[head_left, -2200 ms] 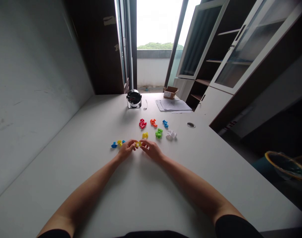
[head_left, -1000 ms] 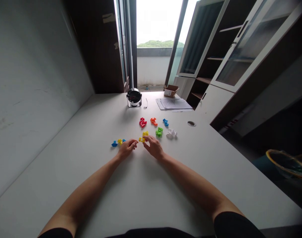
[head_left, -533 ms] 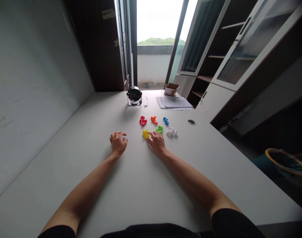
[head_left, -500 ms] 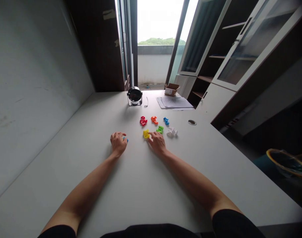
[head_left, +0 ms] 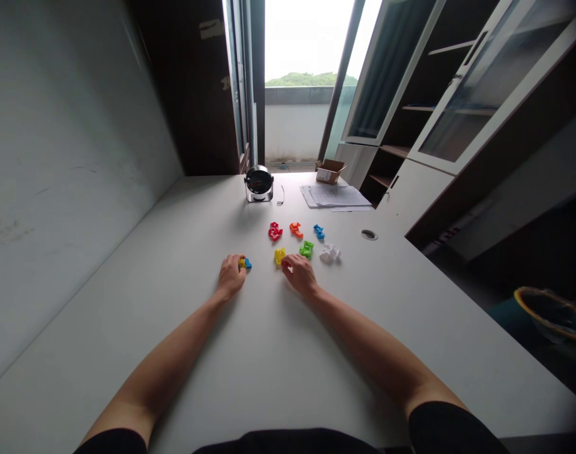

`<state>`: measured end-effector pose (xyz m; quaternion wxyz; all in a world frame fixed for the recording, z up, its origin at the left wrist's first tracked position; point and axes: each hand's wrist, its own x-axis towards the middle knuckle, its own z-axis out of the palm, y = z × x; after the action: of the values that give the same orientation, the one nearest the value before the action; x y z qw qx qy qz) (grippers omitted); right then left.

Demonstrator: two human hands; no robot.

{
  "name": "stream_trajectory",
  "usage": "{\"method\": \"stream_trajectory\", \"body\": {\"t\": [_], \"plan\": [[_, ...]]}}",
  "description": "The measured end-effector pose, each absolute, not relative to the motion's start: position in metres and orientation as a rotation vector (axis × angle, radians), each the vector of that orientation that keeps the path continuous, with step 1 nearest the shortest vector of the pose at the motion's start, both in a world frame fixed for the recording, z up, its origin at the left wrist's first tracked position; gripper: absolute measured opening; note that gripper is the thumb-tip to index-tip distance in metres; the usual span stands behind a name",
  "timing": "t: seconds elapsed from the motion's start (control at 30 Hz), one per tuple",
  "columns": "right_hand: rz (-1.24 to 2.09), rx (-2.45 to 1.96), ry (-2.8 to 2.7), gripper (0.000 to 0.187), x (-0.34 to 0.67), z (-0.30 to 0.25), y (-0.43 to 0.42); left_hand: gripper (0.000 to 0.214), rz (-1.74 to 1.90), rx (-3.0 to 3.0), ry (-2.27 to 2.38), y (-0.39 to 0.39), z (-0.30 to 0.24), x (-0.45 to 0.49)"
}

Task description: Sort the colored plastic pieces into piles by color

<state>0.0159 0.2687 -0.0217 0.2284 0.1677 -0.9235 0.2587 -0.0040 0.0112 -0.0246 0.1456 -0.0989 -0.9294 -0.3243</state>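
Observation:
My left hand point(head_left: 231, 275) is curled round a small group of yellow and blue plastic pieces point(head_left: 247, 264) on the white table, thumb and fingertips against them. Part of the group is hidden by the fingers. At the near right edge of a yellow pile point(head_left: 279, 255), my right hand point(head_left: 300, 273) has thumb and forefinger bent together in a pinch. A trace of red shows at those fingertips, too small to name. Beyond it lie green pieces point(head_left: 306, 249), white pieces point(head_left: 330, 253), red pieces point(head_left: 275, 231), orange pieces point(head_left: 296, 229) and blue pieces point(head_left: 319, 231).
A black round device on a stand point(head_left: 259, 184) stands at the back, with a thin cord point(head_left: 282, 195) beside it. Papers point(head_left: 338, 196) and an open cardboard box point(head_left: 329, 171) lie at the back right. A cable hole point(head_left: 368, 234) pierces the table point(head_left: 269, 353).
My left hand has shifted right, and more of the yellow and blue pieces now shows past its fingers. The right-hand fingers have drawn back slightly from the yellow pile and curled into a pinch.

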Motion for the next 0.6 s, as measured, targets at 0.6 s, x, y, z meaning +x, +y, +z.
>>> {"method": "stream_trajectory", "body": {"t": [0.6], "plan": [[0.698, 0.803, -2.558, 0.014, 0.024, -0.014, 0.260, 0.019, -0.835, -0.292, -2.737, 0.022, -0.006, 0.010]]}}
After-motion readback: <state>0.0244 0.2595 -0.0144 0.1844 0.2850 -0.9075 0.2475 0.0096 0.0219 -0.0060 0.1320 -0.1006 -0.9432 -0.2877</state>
